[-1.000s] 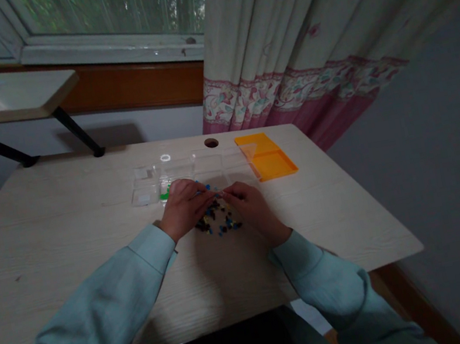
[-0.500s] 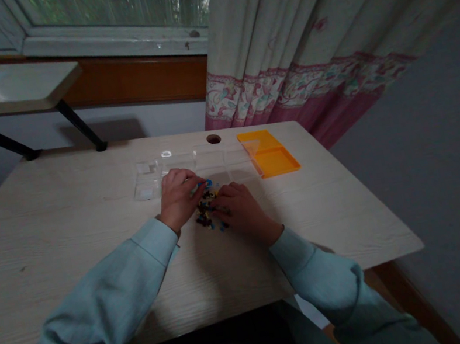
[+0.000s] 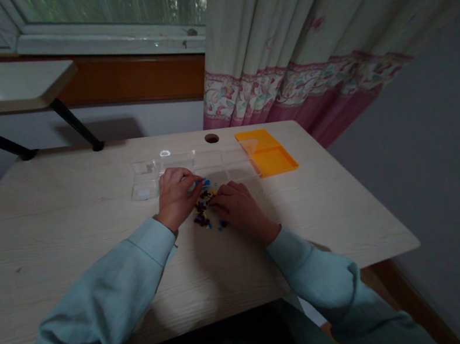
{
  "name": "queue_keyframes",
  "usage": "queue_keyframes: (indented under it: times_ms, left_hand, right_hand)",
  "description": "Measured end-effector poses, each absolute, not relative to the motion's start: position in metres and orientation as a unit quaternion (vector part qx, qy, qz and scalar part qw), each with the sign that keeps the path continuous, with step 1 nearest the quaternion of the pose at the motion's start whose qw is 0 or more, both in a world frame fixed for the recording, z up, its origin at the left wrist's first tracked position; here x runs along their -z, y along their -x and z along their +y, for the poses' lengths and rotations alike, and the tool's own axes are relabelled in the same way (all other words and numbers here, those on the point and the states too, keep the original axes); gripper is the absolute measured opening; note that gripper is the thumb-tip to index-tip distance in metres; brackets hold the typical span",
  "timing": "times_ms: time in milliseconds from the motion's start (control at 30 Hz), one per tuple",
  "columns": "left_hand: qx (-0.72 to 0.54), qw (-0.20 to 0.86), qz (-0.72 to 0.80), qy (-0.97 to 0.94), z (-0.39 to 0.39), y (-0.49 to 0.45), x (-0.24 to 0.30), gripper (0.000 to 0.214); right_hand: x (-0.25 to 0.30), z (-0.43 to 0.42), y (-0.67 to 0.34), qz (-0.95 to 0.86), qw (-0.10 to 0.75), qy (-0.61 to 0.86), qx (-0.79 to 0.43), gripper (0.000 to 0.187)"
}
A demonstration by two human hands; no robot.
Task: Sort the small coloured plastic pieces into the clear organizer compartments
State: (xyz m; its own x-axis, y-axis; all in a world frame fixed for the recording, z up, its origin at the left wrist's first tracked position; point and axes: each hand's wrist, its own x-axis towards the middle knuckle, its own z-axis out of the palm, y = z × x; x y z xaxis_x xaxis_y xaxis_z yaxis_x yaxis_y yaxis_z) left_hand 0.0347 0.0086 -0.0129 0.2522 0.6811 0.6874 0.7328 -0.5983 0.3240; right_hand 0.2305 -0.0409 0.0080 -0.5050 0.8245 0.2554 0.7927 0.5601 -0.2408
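A small heap of loose pieces point(image 3: 202, 217), dark brown, blue and yellow, lies on the table between my hands; they are too small to name exactly. My left hand point(image 3: 177, 196) is at the heap's upper left, thumb and fingers pinched on a small blue piece point(image 3: 202, 183). From the right, my right hand point(image 3: 238, 206) reaches into the heap with fingers bent and close together; what its fingertips hold, if anything, is hidden. Just behind both hands is a clear plastic compartment tray point(image 3: 147, 192), partly covered by my left hand.
An orange tray point(image 3: 278, 160) adjoins the clear tray's right end. Behind them the pale wooden table point(image 3: 65, 224) has a round cable hole point(image 3: 211, 138). A raised shelf point(image 3: 6, 93) on black legs stands at the back left, and a curtain point(image 3: 283, 68) hangs behind the table.
The whole view has shifted slightly. My right fingers have moved a little among the pieces, while my left hand keeps its pinch on the blue piece.
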Motion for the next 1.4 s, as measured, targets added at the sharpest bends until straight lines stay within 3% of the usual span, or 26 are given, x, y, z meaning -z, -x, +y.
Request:
queue_keyframes:
  times_ms: [367, 900, 1400]
  left_hand:
    - [0.401, 0.012, -0.458, 0.793, 0.009, -0.034, 0.013, 0.017]
    - [0.401, 0.027, -0.462, 0.791, 0.011, -0.031, 0.017, 0.018]
    - [0.377, 0.025, -0.336, 0.863, 0.000, -0.037, 0.011, 0.023]
  right_hand:
    - [-0.008, -0.038, -0.233, -0.849, 0.197, 0.484, -0.076, 0.016]
    - [-0.011, -0.035, -0.238, -0.714, 0.403, 0.525, -0.227, 0.017]
    - [-0.003, -0.030, -0.240, -0.658, 0.420, 0.535, -0.323, 0.028]
